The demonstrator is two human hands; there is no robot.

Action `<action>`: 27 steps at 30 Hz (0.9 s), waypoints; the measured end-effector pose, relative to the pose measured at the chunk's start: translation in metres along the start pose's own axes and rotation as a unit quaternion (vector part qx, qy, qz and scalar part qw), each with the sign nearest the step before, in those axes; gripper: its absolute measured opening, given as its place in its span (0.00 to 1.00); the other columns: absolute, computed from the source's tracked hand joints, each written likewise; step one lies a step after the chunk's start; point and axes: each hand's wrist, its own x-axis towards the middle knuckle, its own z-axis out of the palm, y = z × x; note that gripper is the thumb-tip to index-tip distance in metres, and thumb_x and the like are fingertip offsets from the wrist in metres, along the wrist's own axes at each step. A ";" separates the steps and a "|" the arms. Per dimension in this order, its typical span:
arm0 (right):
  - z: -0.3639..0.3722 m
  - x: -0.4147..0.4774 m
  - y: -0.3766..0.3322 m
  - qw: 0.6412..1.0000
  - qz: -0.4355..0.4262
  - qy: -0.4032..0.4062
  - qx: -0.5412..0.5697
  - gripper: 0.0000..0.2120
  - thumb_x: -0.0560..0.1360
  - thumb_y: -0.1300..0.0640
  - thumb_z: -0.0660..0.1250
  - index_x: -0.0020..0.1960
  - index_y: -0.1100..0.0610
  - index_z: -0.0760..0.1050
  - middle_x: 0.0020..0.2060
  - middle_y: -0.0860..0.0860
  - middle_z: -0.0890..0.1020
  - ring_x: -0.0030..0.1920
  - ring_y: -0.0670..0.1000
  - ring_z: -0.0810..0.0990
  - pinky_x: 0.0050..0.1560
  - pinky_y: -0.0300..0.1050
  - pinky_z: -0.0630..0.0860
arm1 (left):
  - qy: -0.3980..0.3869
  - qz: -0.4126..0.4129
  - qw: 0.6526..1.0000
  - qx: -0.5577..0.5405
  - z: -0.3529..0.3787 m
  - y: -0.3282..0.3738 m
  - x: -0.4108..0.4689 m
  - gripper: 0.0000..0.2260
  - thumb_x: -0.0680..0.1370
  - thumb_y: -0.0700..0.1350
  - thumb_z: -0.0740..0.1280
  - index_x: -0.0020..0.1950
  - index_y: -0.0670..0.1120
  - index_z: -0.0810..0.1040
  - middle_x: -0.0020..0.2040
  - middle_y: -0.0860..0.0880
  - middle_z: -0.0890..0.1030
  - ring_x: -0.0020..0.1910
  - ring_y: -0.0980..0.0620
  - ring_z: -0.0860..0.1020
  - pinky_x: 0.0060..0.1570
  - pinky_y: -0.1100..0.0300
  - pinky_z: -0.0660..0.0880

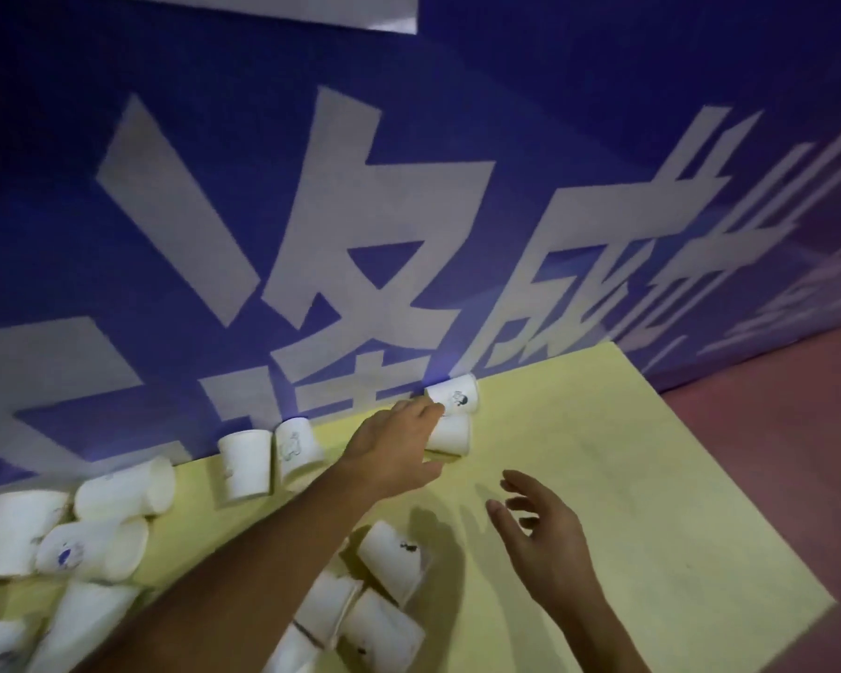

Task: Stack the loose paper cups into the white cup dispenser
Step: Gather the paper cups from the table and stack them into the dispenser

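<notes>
Against the blue banner (409,138) at the yellow surface's (651,478) far edge, the left hand (394,449) curls its grip round a paper cup (452,434) touching a second cup (457,395), best pinched lightly to spare its rim, while the right hand (540,531) hovers spread and empty, the dispenser out of view.

Bare L forearm (244,575) stretches from near-left corner toward far edge of the pale yellow tabletop (603,429). L hand (394,449) is at that edge, fingers on top & thumb under, curled round a white paper cup (452,434) lying on its side. R hand (540,531) hovers over mid-tabletop, back toward camera, fingers spread & loosely bent, holding nothing. R forearm (598,624) is bare too.
</notes>
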 end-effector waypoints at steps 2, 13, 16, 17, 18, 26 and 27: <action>-0.008 0.023 0.015 1.000 0.004 -0.011 -0.001 0.18 0.76 0.52 0.75 0.65 0.47 0.78 0.57 0.40 0.82 0.52 0.40 0.81 0.46 0.30 0.74 | -0.019 0.003 0.999 0.032 0.017 0.011 0.032 0.31 0.75 0.59 0.69 0.75 0.53 0.63 0.70 0.52 0.70 0.64 0.49 0.72 0.60 0.53 0.73; -0.014 0.121 0.053 0.993 -0.019 -0.078 -0.089 0.31 0.76 0.49 0.75 0.75 0.52 0.70 0.68 0.47 0.76 0.56 0.46 0.78 0.57 0.44 0.78 | -0.038 0.063 0.988 0.135 0.064 0.011 0.084 0.32 0.76 0.57 0.70 0.77 0.52 0.63 0.70 0.51 0.72 0.65 0.49 0.72 0.68 0.53 0.69; -0.008 0.151 0.051 0.985 -0.056 -0.097 -0.128 0.35 0.75 0.51 0.76 0.78 0.53 0.66 0.73 0.49 0.72 0.65 0.51 0.77 0.63 0.48 0.77 | -0.030 0.073 0.990 0.115 0.063 0.012 0.081 0.31 0.76 0.53 0.70 0.77 0.51 0.63 0.69 0.50 0.74 0.65 0.49 0.74 0.66 0.53 0.71; -0.007 0.160 0.047 0.980 -0.087 -0.101 -0.149 0.36 0.74 0.52 0.77 0.78 0.53 0.66 0.73 0.50 0.72 0.67 0.53 0.76 0.65 0.48 0.76 | -0.025 0.073 0.992 0.098 0.061 0.013 0.079 0.31 0.76 0.52 0.70 0.76 0.52 0.63 0.69 0.51 0.74 0.64 0.50 0.74 0.65 0.54 0.72; -0.005 0.169 0.045 0.973 -0.122 -0.106 -0.166 0.37 0.73 0.53 0.78 0.77 0.55 0.66 0.73 0.51 0.73 0.68 0.54 0.75 0.66 0.48 0.75 | -0.018 0.071 0.995 0.073 0.058 0.013 0.076 0.32 0.75 0.53 0.71 0.76 0.53 0.62 0.68 0.52 0.75 0.63 0.50 0.75 0.64 0.55 0.73; 0.025 0.218 0.035 0.912 -0.260 -0.151 -0.279 0.44 0.65 0.49 0.83 0.76 0.52 0.68 0.72 0.50 0.74 0.68 0.55 0.76 0.64 0.58 0.79 | 0.011 -0.043 0.977 -0.208 0.022 -0.004 0.023 0.30 0.72 0.56 0.74 0.69 0.61 0.64 0.63 0.61 0.74 0.57 0.56 0.76 0.55 0.55 0.78; 0.029 0.219 0.037 0.907 -0.263 -0.156 -0.291 0.44 0.65 0.49 0.83 0.76 0.51 0.68 0.72 0.50 0.74 0.67 0.55 0.76 0.63 0.58 0.79 | 0.011 -0.062 0.973 -0.224 0.021 -0.009 0.016 0.30 0.70 0.57 0.75 0.67 0.63 0.63 0.60 0.63 0.74 0.56 0.58 0.76 0.55 0.54 0.78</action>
